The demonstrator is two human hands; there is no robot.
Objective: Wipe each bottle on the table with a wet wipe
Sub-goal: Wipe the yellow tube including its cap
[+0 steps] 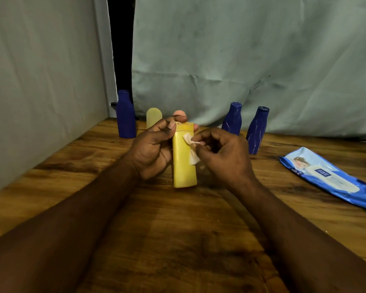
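Five bottles showed on the surface (178,240). At eleven o'clock stood the leftmost blue bottle (126,115) and a pale yellow bottle (154,118). At centre, the left hand (154,149) gripped a yellow bottle (183,166); the right hand (222,153) pinched a wet wipe (191,149) against it. At one o'clock: the middle blue bottle (232,121), the rightmost blue bottle (257,130). Likely midway; which were wiped was unclear. The wipes pack (330,176), three o'clock, bore unreadable print.

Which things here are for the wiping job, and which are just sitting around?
For the job: yellow plastic bottle in the left hand; white wet wipe pinched by the right hand; three dark blue plastic bottles; pale yellow bottle; blue packet of wipes.
Just there: pale green cloth backdrop; grey wall panel; wooden table.
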